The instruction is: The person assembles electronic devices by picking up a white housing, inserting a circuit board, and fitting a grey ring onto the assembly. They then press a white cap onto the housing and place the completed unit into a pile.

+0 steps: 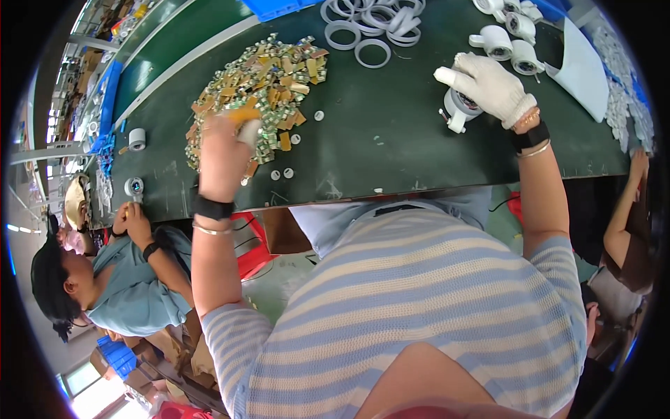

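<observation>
My left hand [227,150] is over the near edge of a pile of small green and tan circuit boards [269,80]. It wears an orange finger cover and a white thumb cover, and its finger and thumb are drawn together. What they pinch, if anything, is hidden. On the right, my right hand [492,87], in a white glove, grips a white round housing [458,112] with a short stem from above, against the table top. Part of the housing is covered by the glove, and some dark wiring shows inside it.
Grey-white rings [372,54] lie at the far middle. More white housings [494,43] stand at the far right, beside a white curved sheet [583,70]. Small white discs [319,116] are scattered near the pile. A co-worker [132,279] sits at left, near two loose housings [137,139].
</observation>
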